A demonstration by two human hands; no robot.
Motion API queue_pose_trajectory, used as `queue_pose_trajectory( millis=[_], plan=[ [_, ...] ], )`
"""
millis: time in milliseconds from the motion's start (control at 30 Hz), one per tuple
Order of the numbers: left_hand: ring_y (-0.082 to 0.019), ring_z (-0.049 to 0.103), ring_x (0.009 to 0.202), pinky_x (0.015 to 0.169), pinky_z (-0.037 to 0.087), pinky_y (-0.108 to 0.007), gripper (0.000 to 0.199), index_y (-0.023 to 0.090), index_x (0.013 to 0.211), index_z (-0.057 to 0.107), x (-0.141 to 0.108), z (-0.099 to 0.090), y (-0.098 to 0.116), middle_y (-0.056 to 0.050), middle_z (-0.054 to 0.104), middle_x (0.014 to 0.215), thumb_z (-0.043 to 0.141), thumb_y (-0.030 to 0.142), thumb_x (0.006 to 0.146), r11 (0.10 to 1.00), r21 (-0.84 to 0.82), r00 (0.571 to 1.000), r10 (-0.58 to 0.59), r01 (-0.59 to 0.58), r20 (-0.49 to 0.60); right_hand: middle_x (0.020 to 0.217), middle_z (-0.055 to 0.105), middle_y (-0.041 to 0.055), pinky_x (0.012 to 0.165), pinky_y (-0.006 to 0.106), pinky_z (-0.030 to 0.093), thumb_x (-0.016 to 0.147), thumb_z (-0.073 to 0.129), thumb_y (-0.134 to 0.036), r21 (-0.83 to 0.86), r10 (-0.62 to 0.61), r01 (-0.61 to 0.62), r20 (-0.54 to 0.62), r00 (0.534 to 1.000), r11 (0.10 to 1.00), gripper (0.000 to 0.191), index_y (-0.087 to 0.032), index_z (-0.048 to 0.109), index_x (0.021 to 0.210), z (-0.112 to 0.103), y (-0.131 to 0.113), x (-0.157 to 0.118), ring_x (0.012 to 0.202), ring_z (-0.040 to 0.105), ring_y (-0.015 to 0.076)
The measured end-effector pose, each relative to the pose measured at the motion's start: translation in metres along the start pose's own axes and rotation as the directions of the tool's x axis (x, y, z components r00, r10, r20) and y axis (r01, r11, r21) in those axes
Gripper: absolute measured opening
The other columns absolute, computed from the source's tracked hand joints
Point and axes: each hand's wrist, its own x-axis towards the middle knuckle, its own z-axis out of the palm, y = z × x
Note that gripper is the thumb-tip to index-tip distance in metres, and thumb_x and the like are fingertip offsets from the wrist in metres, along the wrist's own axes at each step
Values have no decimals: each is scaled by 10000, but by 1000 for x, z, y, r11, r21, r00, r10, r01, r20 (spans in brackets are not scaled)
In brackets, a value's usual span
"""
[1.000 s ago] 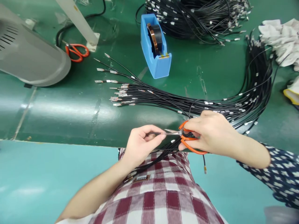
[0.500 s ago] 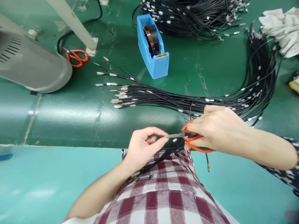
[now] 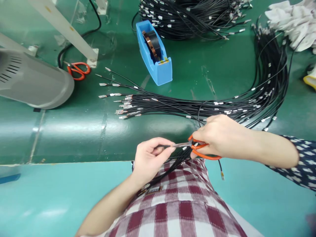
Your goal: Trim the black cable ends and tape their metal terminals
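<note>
Pinched in the left hand, the wire is judged light, limp and slippery; best held close to the cut. Thin black lead, tip met by the scissors, gripped closed by the right hand. Wire bundle lies beyond the scissors; tape dispenser farther still.

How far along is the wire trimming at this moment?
In hand: the left hand pinches one black wire while the right hand closes orange scissors on its end. A fanned bundle of wires with metal tips lies on the green mat; whether those are done cannot be told. A further heap lies behind.
</note>
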Motion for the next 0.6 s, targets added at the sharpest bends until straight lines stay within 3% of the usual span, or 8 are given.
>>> queue_pose_trajectory(
  millis=[67,233,500,600],
  plan=[
    [-37,335,402,396,275,-156,93,146,759,782,0,-1,0,38,525,448,802,224,713,1000,-12,1000,-1,1,2,488,578,-19,516,280,215,854,653,-341,125,42,-45,31,999,991,368,-200,514,544,3,2,0,423,379,113],
    [-64,506,446,444,416,-154,94,154,783,777,0,-2,2,-29,710,611,802,222,723,998,-52,998,-42,44,36,487,583,-41,478,253,232,814,630,-221,350,44,-67,73,996,934,347,-200,459,513,5,6,-3,427,411,101],
    [-112,606,502,488,497,-183,116,150,762,777,0,-2,8,-53,740,637,800,247,703,999,-23,998,-45,46,47,467,574,-13,585,296,270,817,649,-536,142,11,3,-99,995,990,425,-217,558,552,-1,4,-6,442,408,118],
    [-110,594,489,470,483,-180,120,146,772,784,-1,-2,6,-53,728,616,795,249,712,999,-2,998,-48,48,46,488,615,5,615,314,278,838,623,-538,55,-11,17,-103,995,998,420,-216,597,568,-3,2,-6,444,426,124]
  ],
)
